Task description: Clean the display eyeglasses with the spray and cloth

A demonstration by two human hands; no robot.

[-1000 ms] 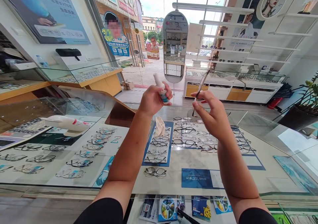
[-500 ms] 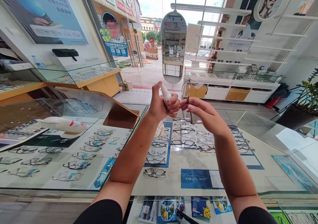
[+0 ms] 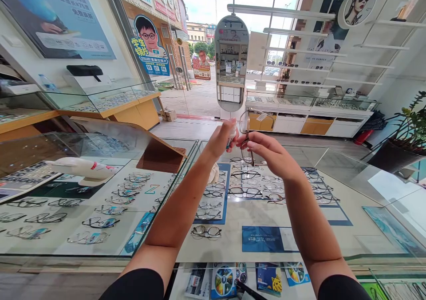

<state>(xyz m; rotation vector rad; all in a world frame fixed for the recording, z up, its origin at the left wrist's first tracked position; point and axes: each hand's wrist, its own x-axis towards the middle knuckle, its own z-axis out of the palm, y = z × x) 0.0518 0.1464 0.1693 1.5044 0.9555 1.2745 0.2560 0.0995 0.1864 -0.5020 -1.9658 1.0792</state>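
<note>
My left hand [image 3: 219, 139] is wrapped round a small white spray bottle [image 3: 232, 133], mostly hidden behind the fingers, with the thumb up at its top. Close to its right, my right hand [image 3: 266, 151] pinches a pair of eyeglasses [image 3: 245, 123] by the middle of the frame. The glasses are turned on end, one lens above the fingers and the other below. Both hands are held over the glass counter. Beneath them lie rows of spectacle frames [image 3: 245, 174], and a whitish cloth-like thing [image 3: 213, 174] shows beside my left forearm.
A glass display case [image 3: 133, 254] with several spectacles stands to the left. On it are a white rocket-shaped object [image 3: 88, 169] and a brown tilted stand [image 3: 161, 153]. A tall oval mirror [image 3: 232, 65] stands ahead. A potted plant [image 3: 408, 131] is at the right.
My left hand has turned and moved slightly right and down, bringing the spray bottle nearer the glasses. The glasses and my right hand have shifted a little to the left.
</note>
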